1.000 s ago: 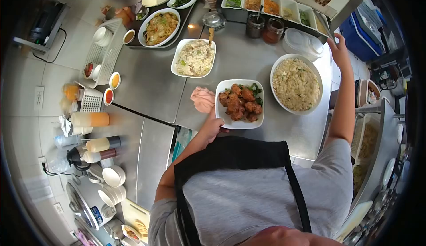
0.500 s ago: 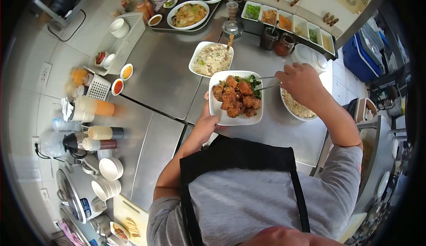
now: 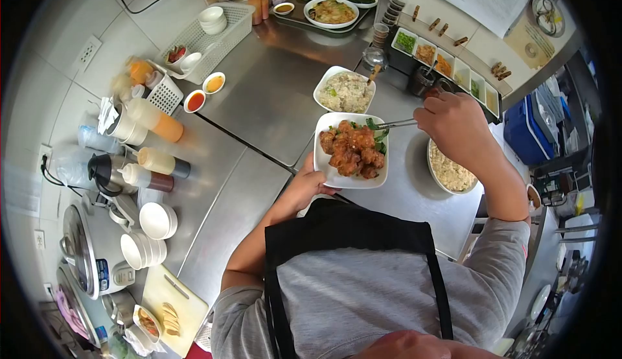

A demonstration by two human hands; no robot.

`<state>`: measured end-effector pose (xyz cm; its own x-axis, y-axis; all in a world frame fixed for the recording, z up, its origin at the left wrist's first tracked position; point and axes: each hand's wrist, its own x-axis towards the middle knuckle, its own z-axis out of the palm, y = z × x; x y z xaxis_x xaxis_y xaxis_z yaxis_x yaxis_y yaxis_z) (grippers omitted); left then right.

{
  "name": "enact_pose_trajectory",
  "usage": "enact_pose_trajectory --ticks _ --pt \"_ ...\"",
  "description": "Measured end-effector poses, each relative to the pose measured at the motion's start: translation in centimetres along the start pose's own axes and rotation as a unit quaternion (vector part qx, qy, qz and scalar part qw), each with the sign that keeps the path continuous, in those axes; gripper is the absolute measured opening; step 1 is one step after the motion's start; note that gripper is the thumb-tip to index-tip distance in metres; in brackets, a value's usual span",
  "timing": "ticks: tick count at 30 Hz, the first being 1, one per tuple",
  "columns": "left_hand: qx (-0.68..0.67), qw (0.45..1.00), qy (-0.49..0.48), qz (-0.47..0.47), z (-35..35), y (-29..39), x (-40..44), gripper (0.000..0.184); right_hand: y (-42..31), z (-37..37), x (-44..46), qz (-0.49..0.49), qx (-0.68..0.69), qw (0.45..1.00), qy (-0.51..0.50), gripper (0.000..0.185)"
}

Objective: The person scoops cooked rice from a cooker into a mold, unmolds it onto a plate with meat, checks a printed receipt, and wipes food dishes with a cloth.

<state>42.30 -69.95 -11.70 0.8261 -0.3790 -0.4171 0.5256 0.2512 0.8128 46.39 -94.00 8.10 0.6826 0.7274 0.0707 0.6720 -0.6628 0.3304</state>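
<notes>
A deep white ceramic bowl with rounded-square sides [image 3: 327, 173] is filled with browned, craggy fried chunks [image 3: 353, 151], with dark green leaves [image 3: 381, 141] along its far right side. It is over the near edge of the brushed-steel tabletop [image 3: 253, 109]; whether it touches the steel cannot be told. Just beyond it, a second white rounded-square bowl [image 3: 318, 91] contains a pale, grainy heap flecked with green. Toward the tabletop's right edge, partly under the right forearm, a round white bowl [image 3: 434, 179] holds rice.

At the far right corner, a long black condiment rack [image 3: 408, 59] carries white compartments of chopped greens, orange shreds and paler toppings. On the far edge, a dark rectangular tray [image 3: 365, 14] bears a wide white dish of noodles among smaller dishes. Toward the left edge stand a small white cup of red sauce [image 3: 195, 102] and one of yellow sauce [image 3: 214, 83].

The left hand [image 3: 310, 187] grips the fried-chunk bowl at its near left corner, thumb against the wall, so the food lies ahead and to the right of that grip. The right hand [image 3: 450, 122] is closed around slender metal tongs [image 3: 398, 124], their arms narrowly spaced, tips at the leaves.
</notes>
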Motion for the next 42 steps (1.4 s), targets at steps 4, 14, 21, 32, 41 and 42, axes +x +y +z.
enact_pose_trajectory --ticks 4,14,21,32,41,42 --pt "-0.008 1.000 0.001 0.016 -0.2 0.6 -0.7 0.062 -0.9 -0.3 0.8 -0.008 -0.009 1.000 0.027 0.007" --pt "-0.052 0.997 -0.030 0.038 -1.6 1.3 -1.0 0.063 -0.7 1.3 2.5 0.055 0.011 0.998 -0.039 0.013" --pt "-0.031 0.998 -0.027 0.039 -2.1 1.2 -0.7 0.066 -2.3 -0.7 1.7 0.055 -0.007 0.994 -0.091 0.007" --pt "-0.028 0.998 -0.023 0.059 -2.7 1.7 -0.8 0.069 -3.9 3.1 4.2 0.019 -0.039 0.987 -0.153 0.002" --pt "-0.018 0.998 -0.031 0.043 -3.7 2.1 -1.3 0.062 -4.0 -2.3 4.8 0.031 -0.012 0.997 -0.063 0.003" --pt "-0.015 0.999 -0.031 0.037 -3.7 2.1 -1.3 0.062 -4.0 -2.7 4.8 0.034 -0.014 0.998 -0.046 0.003"
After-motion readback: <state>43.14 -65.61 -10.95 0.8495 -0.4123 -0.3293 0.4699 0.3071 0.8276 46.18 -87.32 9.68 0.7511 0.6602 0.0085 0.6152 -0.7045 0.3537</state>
